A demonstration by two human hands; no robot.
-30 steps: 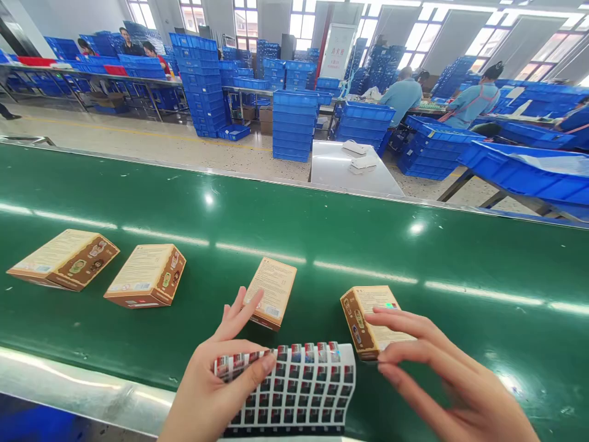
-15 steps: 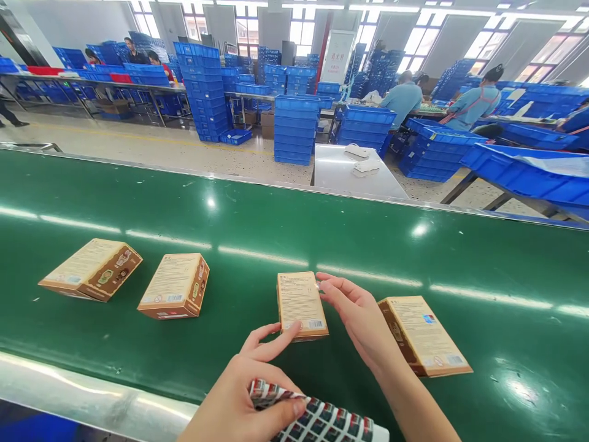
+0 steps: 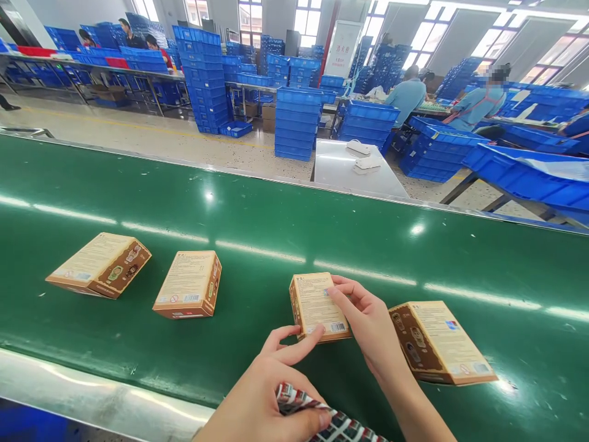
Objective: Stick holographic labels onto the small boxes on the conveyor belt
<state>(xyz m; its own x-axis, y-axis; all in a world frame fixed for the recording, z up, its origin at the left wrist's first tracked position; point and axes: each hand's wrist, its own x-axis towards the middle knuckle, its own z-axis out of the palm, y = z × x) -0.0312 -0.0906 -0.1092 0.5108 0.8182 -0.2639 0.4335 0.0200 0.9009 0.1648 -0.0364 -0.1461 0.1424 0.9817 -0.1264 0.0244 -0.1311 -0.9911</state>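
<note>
My left hand (image 3: pixel 278 383) is closed around a curled sheet of stickers (image 3: pixel 345 423), printed with rows of dark and red squares. Its outstretched index finger rests on the lower part of a small cream and brown carton (image 3: pixel 315 304), which lies with its printed text side up. My right hand (image 3: pixel 365 313) is at the carton's upper right edge, fingers pinched together. Under its fingertip a small bluish sticker (image 3: pixel 327 292) shows against the carton's face. To the right lies another carton (image 3: pixel 453 337) bearing a shiny blue and red sticker (image 3: pixel 451 325).
Two more cartons, one farther left (image 3: pixel 99 264) and one nearer (image 3: pixel 188 282), lie on the green conveyor belt (image 3: pixel 257 215). A metal rail (image 3: pixel 92 387) edges the near side. Beyond are a metal table (image 3: pixel 354 169), stacked blue crates (image 3: pixel 298 123) and several people at work.
The cartons appear shifted to the right in view, the leftmost ones least. My right fingertips have moved from beside the carton onto its face, with the small sticker now against it.
</note>
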